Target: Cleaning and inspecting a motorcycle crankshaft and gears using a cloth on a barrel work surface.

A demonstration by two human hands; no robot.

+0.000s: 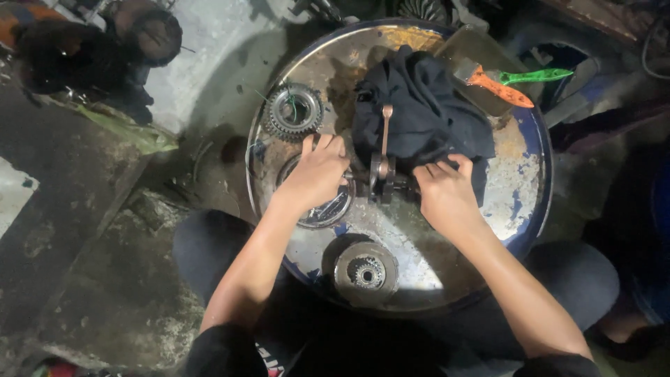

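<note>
Hands, left [317, 173] and right [443, 192], grip the dark steel crankshaft [382, 174] mid-drum beside black cloth [419, 112]; bare rusty drum top [447, 258] lies near its front edge.

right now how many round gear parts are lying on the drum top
3: a toothed gear at the upper left, a round part mostly hidden under the left hand, and a disc at the near edge. The black cloth may hide more.
</note>
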